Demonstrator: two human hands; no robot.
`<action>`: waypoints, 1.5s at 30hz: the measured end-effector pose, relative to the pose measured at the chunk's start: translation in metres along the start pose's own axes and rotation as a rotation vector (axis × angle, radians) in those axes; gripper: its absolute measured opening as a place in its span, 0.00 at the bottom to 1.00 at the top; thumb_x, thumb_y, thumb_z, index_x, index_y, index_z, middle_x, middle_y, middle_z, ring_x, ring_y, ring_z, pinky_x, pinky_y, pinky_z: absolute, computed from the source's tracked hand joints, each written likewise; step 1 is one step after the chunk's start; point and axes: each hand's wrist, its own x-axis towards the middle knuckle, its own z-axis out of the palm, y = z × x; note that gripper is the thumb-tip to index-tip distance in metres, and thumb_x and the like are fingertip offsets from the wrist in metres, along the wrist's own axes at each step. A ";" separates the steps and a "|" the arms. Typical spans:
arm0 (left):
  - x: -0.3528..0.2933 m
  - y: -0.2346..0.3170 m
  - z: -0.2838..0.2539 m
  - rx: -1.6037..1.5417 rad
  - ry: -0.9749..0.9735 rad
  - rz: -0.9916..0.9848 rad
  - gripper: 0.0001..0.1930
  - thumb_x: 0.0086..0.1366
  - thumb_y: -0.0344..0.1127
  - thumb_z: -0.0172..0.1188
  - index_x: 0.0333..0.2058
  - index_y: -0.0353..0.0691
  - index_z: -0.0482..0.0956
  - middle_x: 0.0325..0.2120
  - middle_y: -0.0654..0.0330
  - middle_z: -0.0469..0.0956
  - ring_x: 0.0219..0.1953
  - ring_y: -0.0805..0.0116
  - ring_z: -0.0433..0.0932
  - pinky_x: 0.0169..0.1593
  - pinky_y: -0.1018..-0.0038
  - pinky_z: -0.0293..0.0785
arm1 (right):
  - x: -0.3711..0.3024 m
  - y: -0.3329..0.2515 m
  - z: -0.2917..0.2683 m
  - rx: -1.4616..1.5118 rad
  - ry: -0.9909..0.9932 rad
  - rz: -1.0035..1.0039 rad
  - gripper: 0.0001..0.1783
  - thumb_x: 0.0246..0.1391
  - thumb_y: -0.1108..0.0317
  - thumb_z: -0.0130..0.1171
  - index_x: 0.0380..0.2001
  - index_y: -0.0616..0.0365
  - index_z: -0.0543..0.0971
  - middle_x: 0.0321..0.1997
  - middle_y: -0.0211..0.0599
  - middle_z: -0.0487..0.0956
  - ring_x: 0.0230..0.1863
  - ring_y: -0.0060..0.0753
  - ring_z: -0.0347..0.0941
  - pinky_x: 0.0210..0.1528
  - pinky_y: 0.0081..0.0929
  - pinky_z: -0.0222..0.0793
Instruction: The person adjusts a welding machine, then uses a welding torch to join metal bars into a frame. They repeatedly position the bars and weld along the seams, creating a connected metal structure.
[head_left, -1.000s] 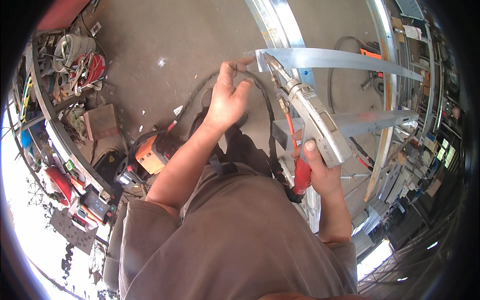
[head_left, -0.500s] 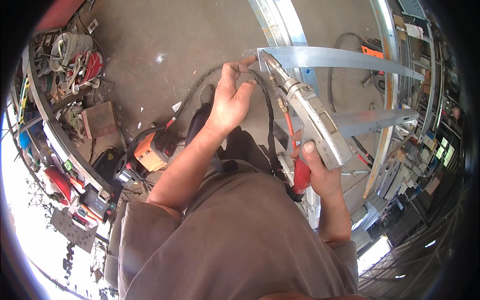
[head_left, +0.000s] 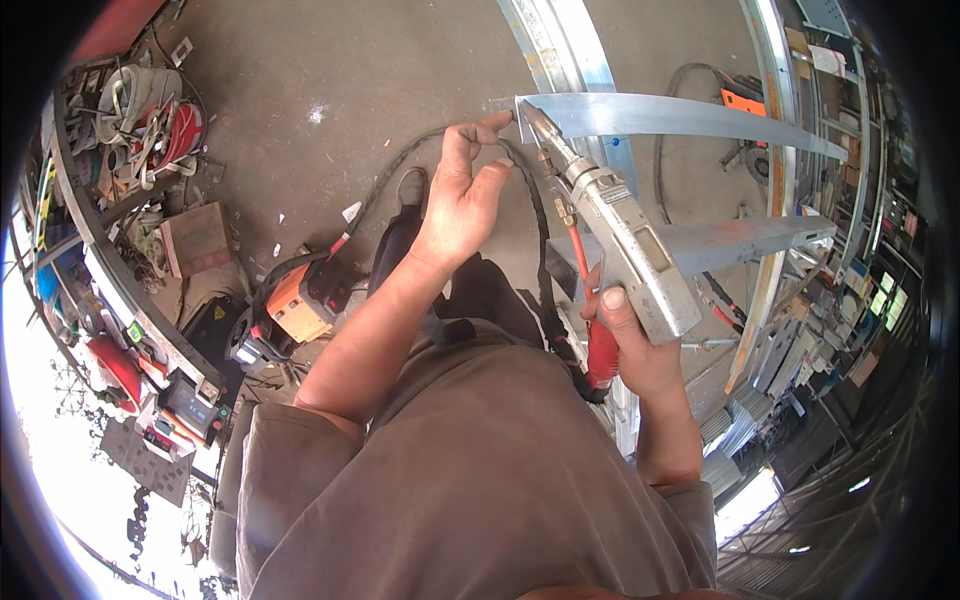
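Note:
My right hand (head_left: 635, 340) is wrapped round the red handle of a handheld laser welding gun (head_left: 640, 255), thumb against the gun's silver body. Its narrow nozzle points away from me and meets the near-left end of a long flat metal bar (head_left: 680, 116). At that same end my left hand (head_left: 462, 195) reaches out its index finger, the tip at or very close to the bar's edge. The left thumb stands apart, the other fingers are partly curled, and no object shows in that hand. An orange hose (head_left: 578, 250) with a brass fitting runs along the gun.
Metal rails (head_left: 570, 60) support the bar, and a second metal bar (head_left: 740, 240) lies nearer me. A black cable (head_left: 395, 165) loops over the floor by my shoe (head_left: 411, 187). An orange machine (head_left: 303, 305) stands left; cluttered shelving (head_left: 840, 200) lines the right.
The rear of the welding gun has dipped very slightly toward me with my right hand. The nozzle tip and my left hand stay where they were.

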 end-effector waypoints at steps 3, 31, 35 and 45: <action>0.000 0.000 0.000 -0.009 -0.001 -0.003 0.14 0.69 0.26 0.52 0.51 0.37 0.62 0.66 0.43 0.70 0.72 0.52 0.64 0.72 0.60 0.58 | 0.000 0.001 0.004 -0.042 0.030 -0.038 0.23 0.69 0.53 0.62 0.52 0.64 0.78 0.41 0.34 0.80 0.35 0.24 0.78 0.37 0.26 0.75; 0.001 0.004 -0.005 -0.064 -0.005 -0.130 0.15 0.70 0.31 0.53 0.52 0.41 0.62 0.66 0.50 0.70 0.49 0.72 0.72 0.42 0.75 0.76 | -0.007 -0.002 0.001 0.019 0.010 0.064 0.36 0.67 0.59 0.66 0.70 0.63 0.65 0.45 0.37 0.80 0.40 0.25 0.78 0.42 0.28 0.77; 0.004 0.005 -0.006 -0.115 -0.015 -0.126 0.14 0.71 0.30 0.53 0.52 0.41 0.62 0.65 0.53 0.71 0.51 0.72 0.71 0.43 0.75 0.76 | -0.008 -0.006 0.006 -0.011 0.063 0.018 0.22 0.69 0.54 0.62 0.52 0.64 0.78 0.41 0.35 0.80 0.35 0.24 0.79 0.38 0.25 0.75; -0.009 -0.071 -0.047 0.095 0.259 -0.311 0.14 0.65 0.30 0.60 0.48 0.35 0.71 0.40 0.59 0.73 0.42 0.70 0.71 0.49 0.71 0.72 | -0.011 -0.007 0.007 -0.025 0.054 0.038 0.25 0.68 0.55 0.63 0.56 0.63 0.74 0.40 0.34 0.80 0.36 0.24 0.78 0.39 0.26 0.75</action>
